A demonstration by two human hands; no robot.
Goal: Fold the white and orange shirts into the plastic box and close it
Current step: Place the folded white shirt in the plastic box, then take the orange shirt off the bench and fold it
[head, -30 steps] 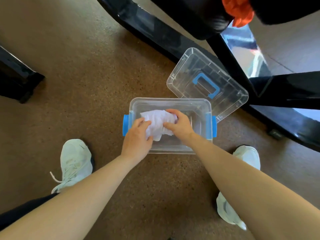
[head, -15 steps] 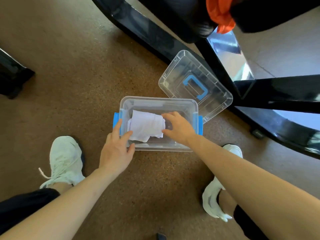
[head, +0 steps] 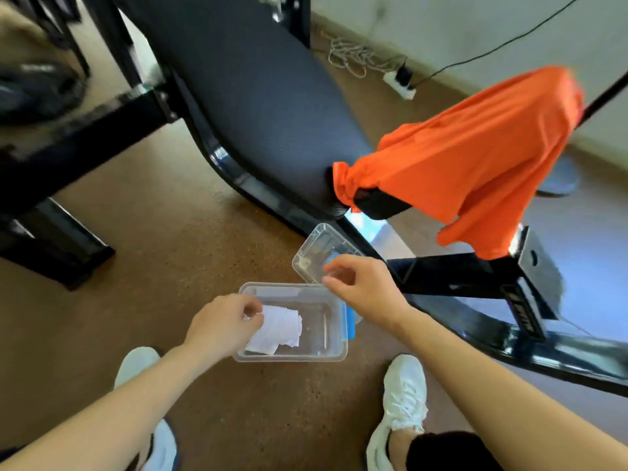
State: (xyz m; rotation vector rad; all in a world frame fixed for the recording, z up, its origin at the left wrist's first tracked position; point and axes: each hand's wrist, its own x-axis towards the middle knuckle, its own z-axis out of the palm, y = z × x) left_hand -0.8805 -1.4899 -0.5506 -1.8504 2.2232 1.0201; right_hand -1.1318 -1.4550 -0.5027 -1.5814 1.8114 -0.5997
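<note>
White shirt [head: 278, 329]: lay folded in the left end of the clear plastic box [head: 292, 357], left edge under the curled fingers [head: 249, 312] of the left hand [head: 221, 326]; pinched or merely touched, could not tell. Right hand [head: 367, 290]: hovered over the box's far right corner, fingers loosely bent, apart, holding nothing. Orange shirt [head: 475, 164]: hung draped over a black weight bench [head: 255, 96]. Box and lid [head: 314, 251]: sat on brown speckled floor [head: 170, 232].

— Where's the white shirt [head: 279, 329]?
— Folded in the plastic box [head: 292, 355], my left hand [head: 222, 326] at its edge; gripping or not, I can't tell.
— The orange shirt [head: 475, 158]?
— Draped over the bench [head: 258, 96]. My right hand [head: 363, 287] hovers loosely curled by the lid [head: 312, 249].
</note>
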